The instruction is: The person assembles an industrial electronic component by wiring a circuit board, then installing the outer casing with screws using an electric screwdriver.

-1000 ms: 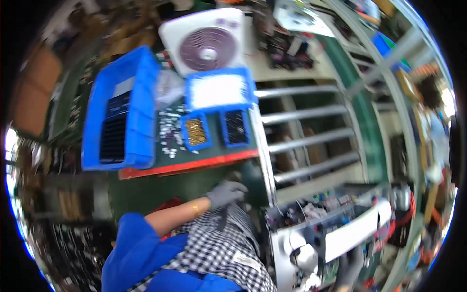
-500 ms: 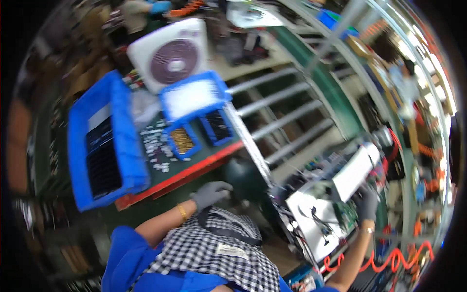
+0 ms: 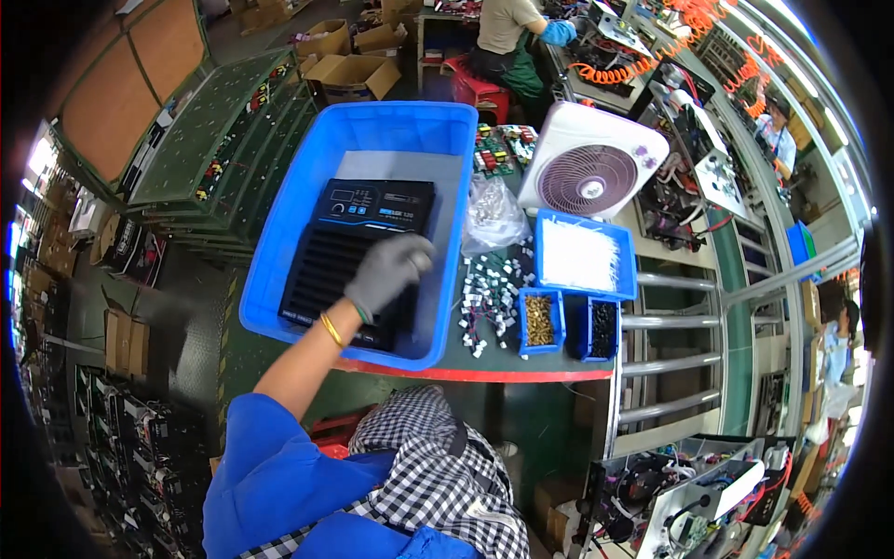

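My left hand (image 3: 389,272), in a grey glove, is over the large blue bin (image 3: 438,349). Its fingers point right and look loosely apart, with nothing visible in them. Beneath it lie black ribbed panels (image 3: 321,265); the top one shows a small window, buttons and a thin blue line. The hand covers part of them, so I cannot tell whether it touches them. A pale sheet (image 3: 400,166) sits at the bin's far end. My right hand is out of view.
Right of the bin are a clear plastic bag (image 3: 494,214), scattered white connectors (image 3: 486,298), small blue trays of brass parts (image 3: 538,320) and black parts (image 3: 602,328), and a box fan (image 3: 596,172). A roller conveyor (image 3: 670,366) holds an open machine (image 3: 694,498). A co-worker (image 3: 507,33) sits beyond.
My view has swung left toward the blue bin. My left hand has moved from beside my apron to over the black panels. My right hand has left the open machine and gone out of view.
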Available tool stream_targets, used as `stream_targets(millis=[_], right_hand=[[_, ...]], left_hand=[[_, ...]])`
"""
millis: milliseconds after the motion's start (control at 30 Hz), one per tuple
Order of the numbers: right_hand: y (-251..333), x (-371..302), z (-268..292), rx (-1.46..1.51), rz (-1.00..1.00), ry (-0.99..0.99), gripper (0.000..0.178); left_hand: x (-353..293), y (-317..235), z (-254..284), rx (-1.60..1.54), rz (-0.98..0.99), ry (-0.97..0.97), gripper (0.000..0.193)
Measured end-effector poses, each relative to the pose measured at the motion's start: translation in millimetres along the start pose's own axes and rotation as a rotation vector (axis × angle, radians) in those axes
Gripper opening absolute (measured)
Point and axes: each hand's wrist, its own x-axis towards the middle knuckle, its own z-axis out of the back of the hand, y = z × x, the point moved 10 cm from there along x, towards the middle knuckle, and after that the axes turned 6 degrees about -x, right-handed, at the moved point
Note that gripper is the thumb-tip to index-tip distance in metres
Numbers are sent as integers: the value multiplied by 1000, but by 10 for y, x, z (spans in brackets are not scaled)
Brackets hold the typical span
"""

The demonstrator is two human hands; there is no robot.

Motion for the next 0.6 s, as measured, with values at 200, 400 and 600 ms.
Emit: stream_targets(millis=[200,400,600], right_hand=[[1497,-501,125,104,140,171,24],[1518,-1162,-460,144,122,518,22],[1604,-1667,-367,68,47,629,24]], left_hand=[[728,1208,1451,662,31,-284,38],[1648,1417,1242,1067,116,-120,47],[2050,1798,1294,1139,366,136,50]])
